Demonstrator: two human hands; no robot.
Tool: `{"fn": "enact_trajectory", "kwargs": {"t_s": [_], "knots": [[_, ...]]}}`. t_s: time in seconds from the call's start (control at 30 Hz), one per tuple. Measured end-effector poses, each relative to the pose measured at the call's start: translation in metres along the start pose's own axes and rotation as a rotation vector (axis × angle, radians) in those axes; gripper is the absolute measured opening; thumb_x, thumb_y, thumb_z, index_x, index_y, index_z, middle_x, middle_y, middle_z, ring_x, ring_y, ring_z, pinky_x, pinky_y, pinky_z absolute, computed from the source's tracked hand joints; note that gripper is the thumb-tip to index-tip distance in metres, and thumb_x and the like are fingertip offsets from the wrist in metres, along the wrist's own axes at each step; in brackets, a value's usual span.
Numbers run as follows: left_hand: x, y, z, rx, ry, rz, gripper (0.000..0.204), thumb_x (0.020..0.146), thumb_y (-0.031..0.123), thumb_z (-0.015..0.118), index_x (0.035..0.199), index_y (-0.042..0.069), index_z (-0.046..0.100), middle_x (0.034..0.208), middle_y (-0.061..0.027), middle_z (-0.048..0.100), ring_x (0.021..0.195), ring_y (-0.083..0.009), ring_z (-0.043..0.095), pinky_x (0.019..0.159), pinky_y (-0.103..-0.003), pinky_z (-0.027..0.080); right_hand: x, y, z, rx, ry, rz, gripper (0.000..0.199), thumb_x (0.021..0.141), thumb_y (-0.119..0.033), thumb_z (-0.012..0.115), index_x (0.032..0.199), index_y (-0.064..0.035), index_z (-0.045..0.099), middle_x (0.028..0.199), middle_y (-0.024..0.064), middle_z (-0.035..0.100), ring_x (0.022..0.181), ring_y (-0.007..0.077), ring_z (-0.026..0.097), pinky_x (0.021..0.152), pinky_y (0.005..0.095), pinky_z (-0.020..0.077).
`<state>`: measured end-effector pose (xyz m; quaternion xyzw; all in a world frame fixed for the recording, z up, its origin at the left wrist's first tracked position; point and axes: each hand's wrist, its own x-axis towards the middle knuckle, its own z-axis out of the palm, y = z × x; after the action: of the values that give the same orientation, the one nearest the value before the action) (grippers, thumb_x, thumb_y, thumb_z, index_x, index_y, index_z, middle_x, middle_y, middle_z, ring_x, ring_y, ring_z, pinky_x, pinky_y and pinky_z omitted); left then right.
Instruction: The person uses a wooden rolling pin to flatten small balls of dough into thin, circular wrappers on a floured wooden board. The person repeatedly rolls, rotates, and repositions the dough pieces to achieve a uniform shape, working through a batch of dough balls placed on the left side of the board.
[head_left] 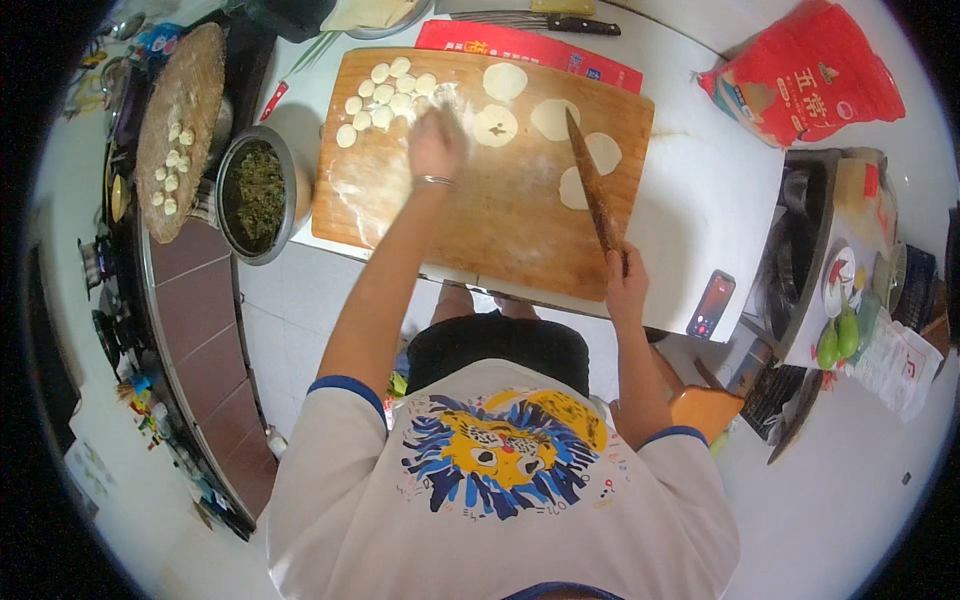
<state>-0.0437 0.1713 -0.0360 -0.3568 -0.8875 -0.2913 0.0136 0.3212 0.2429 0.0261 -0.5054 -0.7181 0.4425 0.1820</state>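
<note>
I see my left hand [436,140] lying flat and blurred on a dough piece at the far left of the cutting board [480,240], beside the small dough pieces [385,95]. My right hand [625,280] grips the rolling pin [592,185]. Five rolled wrappers [553,118] lie far right; most pieces remain unrolled. The filling bowl [258,195] sits left of the counter [700,210].

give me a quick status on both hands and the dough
Left hand flat on the floured cutting board, blurred, beside the small dough pieces. Right hand gripping the rolling pin, which lies across rolled wrappers. Nothing between them.
</note>
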Motion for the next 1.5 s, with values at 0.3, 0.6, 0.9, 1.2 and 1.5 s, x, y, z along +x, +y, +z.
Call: {"fn": "enact_trajectory", "kwargs": {"t_s": [0.3, 0.6, 0.9, 1.2, 1.5], "knots": [[0.041, -0.043, -0.031, 0.389, -0.045, 0.135, 0.044, 0.077, 0.013, 0.062, 0.120, 0.004, 0.055, 0.125, -0.0139, 0.055, 0.106, -0.0343, 0.054, 0.091, -0.042, 0.044, -0.003, -0.023, 0.023, -0.010, -0.077, -0.059, 0.029, 0.091, -0.017, 0.058, 0.113, 0.0019, 0.057, 0.096, 0.0205, 0.062, 0.088, 0.0327, 0.061, 0.078, 0.0370, 0.0472], [-0.063, -0.011, -0.039, 0.078, -0.172, 0.236, 0.037, 0.078, 0.020, 0.065, 0.110, 0.003, 0.058, 0.099, -0.0166, 0.056, 0.088, -0.0345, 0.055, 0.077, -0.045, 0.046, 0.010, -0.022, 0.038, -0.051, -0.077, -0.121, 0.031, 0.092, -0.021, 0.058, 0.113, 0.0011, 0.057, 0.100, 0.0217, 0.061, 0.091, 0.0359, 0.059, 0.080, 0.0405, 0.0466], [-0.141, 0.024, -0.064, -0.201, -0.370, 0.004, 0.045, 0.079, 0.030, 0.066, 0.115, 0.005, 0.056, 0.105, -0.0154, 0.058, 0.092, -0.0352, 0.055, 0.080, -0.047, 0.044, 0.017, -0.047, 0.056, -0.178, -0.218, -0.181, 0.033, 0.088, -0.027, 0.062, 0.110, -0.0024, 0.057, 0.094, 0.0178, 0.061, 0.092, 0.0350, 0.059, 0.076, 0.0423, 0.0473], [-0.146, -0.033, -0.102, 0.152, -0.358, 0.224, 0.064, 0.087, 0.026, 0.055, 0.142, 0.003, 0.033, 0.149, -0.0205, 0.026, 0.135, -0.0421, 0.026, 0.111, -0.049, 0.022, 0.024, -0.056, 0.087, -0.595, -0.527, -0.649, 0.043, 0.083, -0.037, 0.064, 0.113, -0.0079, 0.055, 0.111, 0.0111, 0.057, 0.101, 0.0290, 0.058, 0.080, 0.0429, 0.0477], [-0.146, -0.031, -0.102, 0.184, -0.426, 0.230, 0.067, 0.090, 0.036, 0.051, 0.144, 0.004, 0.029, 0.151, -0.0184, 0.024, 0.138, -0.0416, 0.021, 0.113, -0.051, 0.017, 0.016, -0.058, 0.095, -0.757, -0.280, -0.715, 0.062, 0.086, -0.041, 0.058, 0.137, -0.0100, 0.042, 0.148, 0.0162, 0.030, 0.136, 0.0349, 0.028, 0.110, 0.0486, 0.0221]]}}
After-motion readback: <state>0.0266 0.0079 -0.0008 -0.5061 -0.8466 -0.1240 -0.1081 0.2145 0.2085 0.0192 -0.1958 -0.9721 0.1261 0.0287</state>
